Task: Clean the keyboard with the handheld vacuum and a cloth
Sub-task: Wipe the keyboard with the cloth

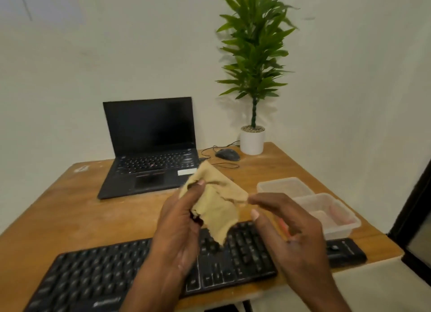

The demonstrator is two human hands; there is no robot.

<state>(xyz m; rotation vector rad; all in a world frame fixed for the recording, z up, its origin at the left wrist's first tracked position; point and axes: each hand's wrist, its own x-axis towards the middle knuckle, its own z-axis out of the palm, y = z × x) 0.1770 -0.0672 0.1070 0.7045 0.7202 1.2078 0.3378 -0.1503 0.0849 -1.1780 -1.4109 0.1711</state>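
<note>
Left hand (180, 220) grips crumpled tan cloth (215, 201) above black keyboard (98, 276) | right hand (283, 225) pinches cloth's right corner | keyboard lies along wooden desk's (58, 206) near edge, long axis running left-right, right end slightly farther away.

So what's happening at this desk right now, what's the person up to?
A person holds a tan cloth up in both hands above a black keyboard on a wooden desk. The left hand grips the cloth; the right hand pinches one corner. The cloth is not touching the keys. An open laptop sits behind.
</note>
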